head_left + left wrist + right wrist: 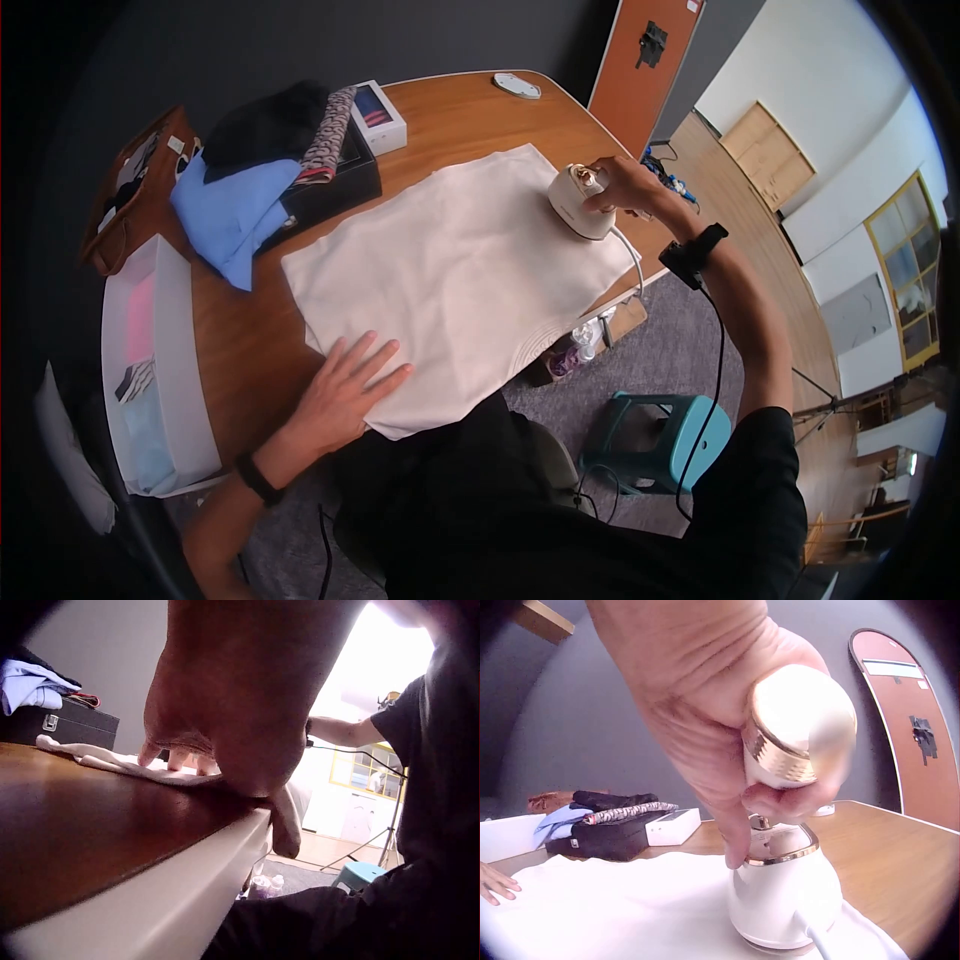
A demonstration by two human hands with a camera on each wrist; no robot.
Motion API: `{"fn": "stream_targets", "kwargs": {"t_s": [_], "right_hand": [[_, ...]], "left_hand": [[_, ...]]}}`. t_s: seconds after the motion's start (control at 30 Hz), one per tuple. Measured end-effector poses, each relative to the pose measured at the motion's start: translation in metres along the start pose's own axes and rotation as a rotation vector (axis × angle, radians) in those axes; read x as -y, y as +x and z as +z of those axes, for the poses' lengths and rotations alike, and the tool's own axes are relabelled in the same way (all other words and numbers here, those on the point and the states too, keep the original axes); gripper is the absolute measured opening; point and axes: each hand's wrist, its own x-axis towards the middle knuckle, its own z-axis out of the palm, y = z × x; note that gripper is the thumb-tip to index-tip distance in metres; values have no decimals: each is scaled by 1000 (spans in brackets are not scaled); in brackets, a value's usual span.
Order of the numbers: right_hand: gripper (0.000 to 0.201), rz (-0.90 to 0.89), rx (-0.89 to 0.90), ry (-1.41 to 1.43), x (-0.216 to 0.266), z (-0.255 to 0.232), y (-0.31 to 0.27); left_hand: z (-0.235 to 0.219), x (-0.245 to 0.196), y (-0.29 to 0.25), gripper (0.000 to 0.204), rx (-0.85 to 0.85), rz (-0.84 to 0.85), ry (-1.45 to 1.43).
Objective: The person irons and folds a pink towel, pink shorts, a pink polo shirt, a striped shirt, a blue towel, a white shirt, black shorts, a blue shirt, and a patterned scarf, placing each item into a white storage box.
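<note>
While a person's right hand [630, 185] clamps its fingers around the handle of a white iron [578, 205] at the right end of a pale cloth [440, 270], the left hand [350, 388] rests with fingers apart on the near left edge. Beyond the cloth on the wooden surface [450, 112], blue fabric [235, 205] drapes over a black box [348, 190].

White iron [574, 210] sits on spread white cloth [430, 270].
</note>
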Motion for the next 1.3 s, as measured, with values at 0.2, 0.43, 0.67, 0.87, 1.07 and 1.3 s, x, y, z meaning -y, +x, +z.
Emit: {"fn": "stream_targets", "kwargs": {"t_s": [0.2,0.43,0.67,0.87,1.07,1.3], "right_hand": [[64,65,63,-4,-22,15,35],[66,146,55,15,-22,12,36],[63,261,-99,-284,-37,18,44],[70,164,-200,-321,-50,17,40],[75,20,-300,-313,-28,5,16],[68,55,-26,-27,-18,12,-21]], "left_hand": [[1,-8,-9,89,6,-86,-98],[10,-7,-8,92,-16,-83,-134],[11,-8,-11,92,-35,-95,-122],[14,-7,-10,91,-82,-88,-134],[15,-7,-8,89,-90,-73,-108],[17,-8,-8,85,-108,-86,-124]]}}
